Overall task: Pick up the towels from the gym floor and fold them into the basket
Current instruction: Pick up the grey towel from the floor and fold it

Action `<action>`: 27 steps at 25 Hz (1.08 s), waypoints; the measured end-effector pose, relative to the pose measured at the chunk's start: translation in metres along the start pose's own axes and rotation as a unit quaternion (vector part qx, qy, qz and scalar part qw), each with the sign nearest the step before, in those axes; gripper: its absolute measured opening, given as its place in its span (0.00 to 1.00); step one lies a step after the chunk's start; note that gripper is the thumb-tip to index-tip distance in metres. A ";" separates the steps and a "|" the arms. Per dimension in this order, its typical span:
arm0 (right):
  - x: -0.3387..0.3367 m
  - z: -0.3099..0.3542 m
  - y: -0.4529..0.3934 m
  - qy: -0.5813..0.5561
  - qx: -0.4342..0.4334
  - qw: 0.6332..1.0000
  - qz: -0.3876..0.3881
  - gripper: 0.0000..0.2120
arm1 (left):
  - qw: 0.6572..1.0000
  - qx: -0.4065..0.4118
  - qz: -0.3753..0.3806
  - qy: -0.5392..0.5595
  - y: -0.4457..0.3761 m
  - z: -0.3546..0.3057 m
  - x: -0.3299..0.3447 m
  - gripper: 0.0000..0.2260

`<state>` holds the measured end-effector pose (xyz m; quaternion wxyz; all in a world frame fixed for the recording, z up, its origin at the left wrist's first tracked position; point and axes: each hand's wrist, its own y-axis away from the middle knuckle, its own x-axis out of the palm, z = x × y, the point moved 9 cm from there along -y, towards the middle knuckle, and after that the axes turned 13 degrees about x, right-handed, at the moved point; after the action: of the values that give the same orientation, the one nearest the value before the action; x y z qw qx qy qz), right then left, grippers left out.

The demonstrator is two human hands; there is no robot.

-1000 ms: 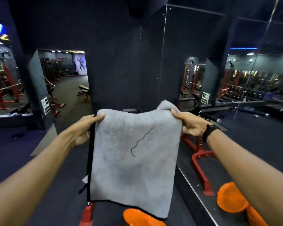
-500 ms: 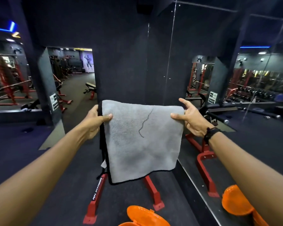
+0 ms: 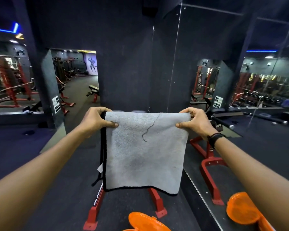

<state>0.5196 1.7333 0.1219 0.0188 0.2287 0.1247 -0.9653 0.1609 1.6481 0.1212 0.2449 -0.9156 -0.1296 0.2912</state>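
Towel [image 3: 145,152], grey with a black trim along its edges, hangs in the air in front of the person, held up by its folded top edge at about chest height over the dark gym floor [image 3: 60,189]. Left hand [image 3: 94,121] grips the top left corner, thumb pressed on the near face and the other fingers curled behind the cloth. Right hand [image 3: 193,122] grips the top right corner the same way, thumb in front and fingers wrapped over the fold; a dark band [image 3: 214,139] sits on that wrist. A thin dark thread [image 3: 149,129] lies on the near face of the towel, running down from near the top edge. On the left side a second layer with a black border and a small white tag [image 3: 100,168] hangs just behind the front layer. Below the towel stands a red metal frame [image 3: 97,205] on the floor, and an orange plastic object [image 3: 145,221] shows at the bottom edge, with its reflection in the mirror wall [image 3: 223,80] to the right. Whether the orange object is the basket I cannot tell.
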 end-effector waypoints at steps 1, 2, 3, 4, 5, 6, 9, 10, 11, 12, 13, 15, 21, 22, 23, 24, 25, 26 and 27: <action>-0.003 0.002 0.000 0.042 -0.010 0.999 -0.023 0.15 | 0.998 0.015 0.016 -0.052 -0.002 0.000 -0.001 0.17; -0.006 0.002 -0.001 0.077 -0.015 0.996 -0.038 0.13 | 0.995 0.026 0.034 -0.095 -0.003 -0.002 0.001 0.16; -0.007 0.003 -0.003 0.100 -0.021 0.994 -0.036 0.11 | 0.991 0.034 0.057 -0.116 -0.003 -0.004 0.005 0.16; -0.005 0.001 -0.006 0.112 -0.025 0.993 -0.021 0.10 | 0.990 0.030 0.084 -0.110 -0.003 -0.003 0.010 0.16; -0.001 -0.004 -0.006 0.112 -0.023 0.993 0.008 0.10 | 0.990 0.010 0.118 -0.080 0.002 -0.001 0.018 0.18; 0.005 -0.011 -0.005 0.099 -0.011 0.994 0.042 0.10 | 0.987 -0.020 0.155 -0.050 0.008 0.001 0.025 0.19; 0.014 -0.015 -0.001 0.076 0.020 0.987 0.140 0.11 | 0.974 -0.060 0.217 -0.011 0.016 -0.003 0.034 0.23; 0.008 -0.003 -0.003 0.055 0.019 0.988 0.145 0.12 | 0.982 -0.036 0.186 0.014 0.008 -0.018 0.030 0.27; -0.003 0.015 -0.007 0.004 0.007 0.990 0.139 0.15 | 0.989 -0.013 0.119 0.081 -0.005 -0.028 0.018 0.32; -0.016 0.031 -0.012 -0.077 0.006 0.988 0.136 0.20 | 0.986 -0.004 0.052 0.160 -0.016 -0.037 0.004 0.36; -0.022 0.043 -0.015 -0.153 0.018 0.975 0.158 0.26 | 0.973 -0.006 0.026 0.228 -0.025 -0.042 -0.004 0.38; -0.002 0.036 -0.005 -0.196 0.084 0.946 0.245 0.37 | 0.967 -0.064 0.137 0.207 -0.013 -0.030 0.010 0.37; 0.040 -0.036 0.002 -0.181 0.174 0.948 0.196 0.48 | 0.968 -0.163 0.052 0.185 0.029 0.038 0.021 0.46; 0.041 -0.035 0.004 -0.203 0.179 0.943 0.196 0.44 | 0.965 -0.157 0.038 0.208 0.032 0.032 0.023 0.42; 0.044 -0.031 0.006 -0.215 0.174 0.938 0.209 0.45 | 0.963 -0.149 0.033 0.222 0.032 0.026 0.024 0.40; 0.048 -0.027 0.009 -0.209 0.162 0.936 0.231 0.50 | 0.965 -0.131 0.043 0.222 0.031 0.024 0.025 0.42; 0.053 -0.026 0.012 -0.175 0.146 0.941 0.251 0.54 | 0.967 -0.114 0.064 0.216 0.031 0.021 0.028 0.46; 0.058 -0.024 0.016 -0.119 0.125 0.951 0.258 0.55 | 0.974 -0.096 0.092 0.184 0.032 0.021 0.030 0.50; 0.061 -0.022 0.017 -0.042 0.100 0.964 0.245 0.49 | 0.984 -0.076 0.115 0.115 0.032 0.021 0.028 0.52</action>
<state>0.4766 1.7241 0.0716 0.2369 0.2118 -0.0328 -0.9476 0.1737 1.6399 0.0762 0.1523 -0.9679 -0.0158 0.1995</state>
